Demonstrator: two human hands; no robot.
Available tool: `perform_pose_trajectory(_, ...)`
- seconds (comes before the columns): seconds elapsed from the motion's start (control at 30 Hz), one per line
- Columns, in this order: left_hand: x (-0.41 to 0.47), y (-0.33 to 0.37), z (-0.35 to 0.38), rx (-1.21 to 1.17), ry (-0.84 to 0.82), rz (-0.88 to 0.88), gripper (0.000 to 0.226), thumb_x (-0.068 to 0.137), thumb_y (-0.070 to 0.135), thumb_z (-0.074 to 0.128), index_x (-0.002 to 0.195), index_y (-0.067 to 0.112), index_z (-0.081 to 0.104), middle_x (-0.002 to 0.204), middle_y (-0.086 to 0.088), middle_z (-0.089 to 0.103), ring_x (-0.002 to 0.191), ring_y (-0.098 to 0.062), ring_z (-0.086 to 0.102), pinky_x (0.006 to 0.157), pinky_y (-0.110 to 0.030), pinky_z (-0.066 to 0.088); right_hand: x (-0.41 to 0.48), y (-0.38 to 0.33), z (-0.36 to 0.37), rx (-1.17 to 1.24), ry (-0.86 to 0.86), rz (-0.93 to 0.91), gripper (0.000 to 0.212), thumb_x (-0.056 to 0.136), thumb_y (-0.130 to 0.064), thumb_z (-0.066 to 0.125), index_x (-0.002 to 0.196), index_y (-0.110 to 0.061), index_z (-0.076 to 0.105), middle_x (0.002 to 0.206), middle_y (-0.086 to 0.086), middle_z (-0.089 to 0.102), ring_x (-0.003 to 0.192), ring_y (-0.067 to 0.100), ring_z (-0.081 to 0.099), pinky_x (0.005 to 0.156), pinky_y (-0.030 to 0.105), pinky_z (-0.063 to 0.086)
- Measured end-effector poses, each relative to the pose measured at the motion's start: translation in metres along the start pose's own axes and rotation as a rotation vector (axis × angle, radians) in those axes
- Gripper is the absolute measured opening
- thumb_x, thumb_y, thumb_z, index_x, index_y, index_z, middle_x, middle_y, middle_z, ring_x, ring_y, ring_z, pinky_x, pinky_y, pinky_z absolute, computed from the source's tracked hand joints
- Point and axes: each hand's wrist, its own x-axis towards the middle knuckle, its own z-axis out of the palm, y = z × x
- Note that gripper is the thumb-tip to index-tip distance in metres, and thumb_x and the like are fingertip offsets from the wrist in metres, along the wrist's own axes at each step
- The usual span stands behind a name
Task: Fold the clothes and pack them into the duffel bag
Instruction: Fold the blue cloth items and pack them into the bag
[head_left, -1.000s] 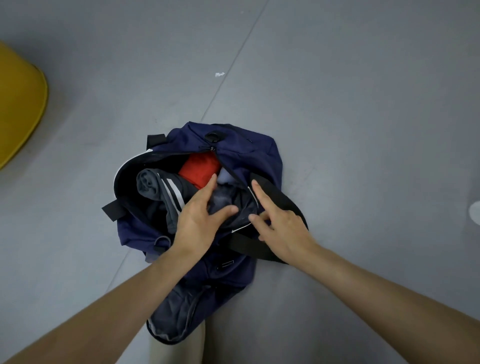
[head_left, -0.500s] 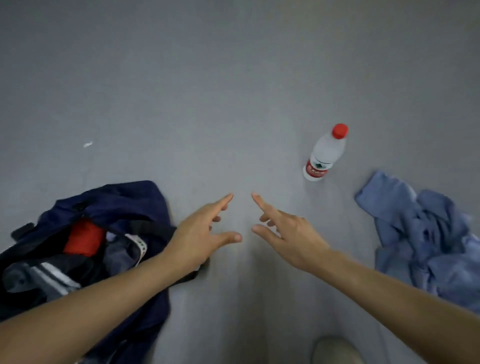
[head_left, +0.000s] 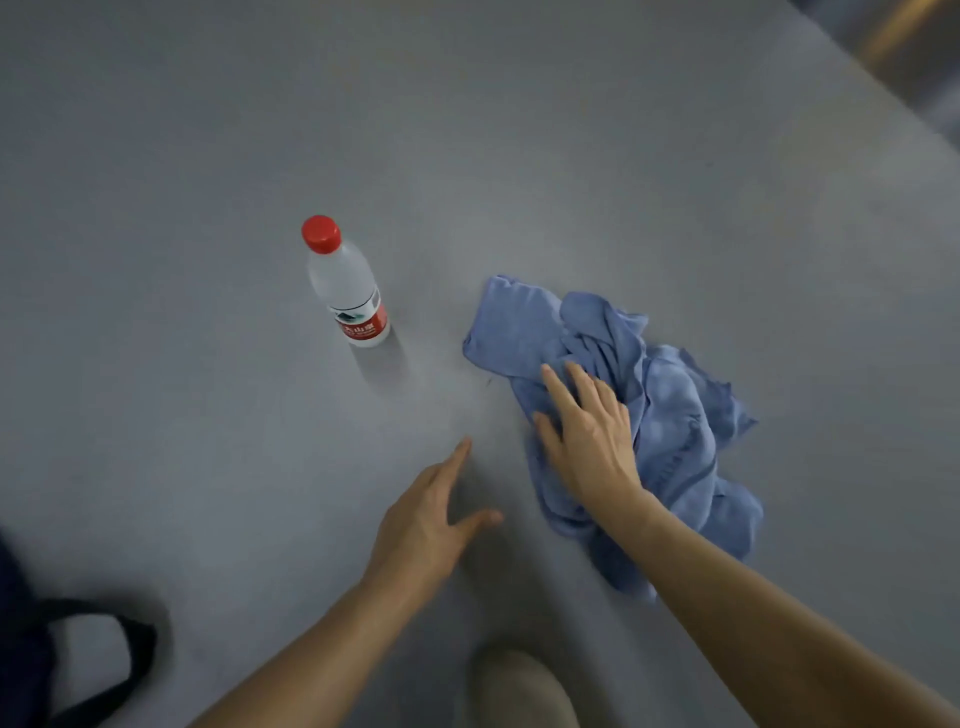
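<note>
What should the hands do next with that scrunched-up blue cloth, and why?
Probably bring the left hand onto the crumpled blue garment and spread it flat. The right hand rests on it with straight fingers, the left is beside it, holding nothing, and the garment lies bunched on the floor, unfit for folding yet.

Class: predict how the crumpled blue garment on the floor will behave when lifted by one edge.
Probably floppy: the blue garment lies in soft creases and folds, so it should droop and unfurl. Likely light, as the cloth looks thin. It may slide on the smooth floor.
</note>
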Motion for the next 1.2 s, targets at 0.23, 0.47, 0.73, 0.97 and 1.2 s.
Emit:
perform_pose_trajectory(0.23, 0.006, 0.022, 0.016, 0.032, -0.029, -0.017, 0.086, 0.087, 0.059, 0.065, 0.158, 0.042, 0.018, 0.155, 0.009, 0.04, 0.136, -0.011, 0.045, 0.105, -0.026, 0.038, 0.05, 0.019, -0.006, -0.011, -0.087, 0.168, 0.03, 0.097, -0.03, 0.055, 0.123, -0.014, 0.056, 0.119, 0.012, 0.052, 0.1, 0.037, 0.056, 0.07, 0.044, 0.048)
perform_pose_trajectory(0.47, -0.04, 0.038, -0.043, 0.04, 0.106, 0.002, 0.062, 0.093, 0.049, 0.064, 0.149, 0.04, 0.04, 0.144, 0.019, 0.049, 0.128, -0.003, 0.049, 0.109, -0.027, 0.04, 0.032, 0.015, -0.032, 0.153, 0.019, 0.151, 0.018, 0.099, -0.033, 0.052, 0.095, -0.019, 0.062, 0.093, 0.002, 0.058, 0.079, 0.026, 0.059, 0.064, 0.042, 0.05)
perform_pose_trajectory(0.73, -0.103, 0.049, -0.129, 0.006, 0.294, -0.027, 0.04, 0.092, 0.045, 0.066, 0.129, 0.052, 0.053, 0.122, 0.037, 0.053, 0.111, 0.015, 0.05, 0.094, -0.014, 0.042, 0.028, 0.015, -0.066, 0.216, 0.033, 0.209, 0.026, 0.096, -0.045, 0.056, 0.089, -0.02, 0.062, 0.094, 0.004, 0.063, 0.082, 0.025, 0.059, 0.062, 0.035, 0.043)
perform_pose_trajectory(0.97, -0.132, 0.04, -0.156, -0.068, 0.404, -0.028, 0.027, 0.091, 0.04, 0.069, 0.116, 0.05, 0.063, 0.117, 0.042, 0.055, 0.11, 0.012, 0.055, 0.096, -0.024, 0.05, 0.063, 0.026, -0.093, 0.031, -0.229, 0.429, 0.02, 0.099, -0.018, 0.043, 0.096, -0.011, 0.061, 0.102, 0.017, 0.07, 0.095, 0.037, 0.062, 0.073, 0.038, 0.046)
perform_pose_trajectory(1.2, -0.171, 0.047, -0.187, -0.044, 0.41, -0.015, 0.027, 0.091, 0.04, 0.069, 0.104, 0.062, 0.062, 0.118, 0.046, 0.053, 0.111, 0.015, 0.054, 0.093, -0.018, 0.049, 0.079, 0.004, -0.149, -0.004, -0.344, 0.167, 0.005, 0.099, -0.014, 0.038, 0.097, -0.01, 0.036, 0.08, 0.009, 0.054, 0.064, 0.023, 0.05, 0.053, 0.035, 0.036)
